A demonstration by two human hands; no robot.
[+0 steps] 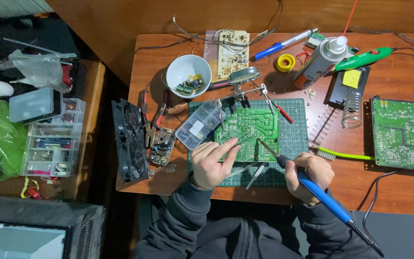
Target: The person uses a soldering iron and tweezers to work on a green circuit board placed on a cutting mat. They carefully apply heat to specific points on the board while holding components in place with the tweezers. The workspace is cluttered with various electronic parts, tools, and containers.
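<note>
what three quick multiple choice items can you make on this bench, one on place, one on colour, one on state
1. Where is the white bowl?
A. above and left of the clamped green circuit board
B. on the floor
C. under the right hand

2. What colour is the handle of the soldering iron?
A. red
B. blue
C. white

3. What is the left hand doing?
A. lying flat on the table
B. pinching tweezers whose tips lie over the board
C. lifting the spray can

Answers:
1 A: the bowl stands at the table's far side, left of the magnifier.
2 B: the grip in the right hand is bright blue.
3 B: fingers close on the thin tweezers at the board's lower edge.
</note>
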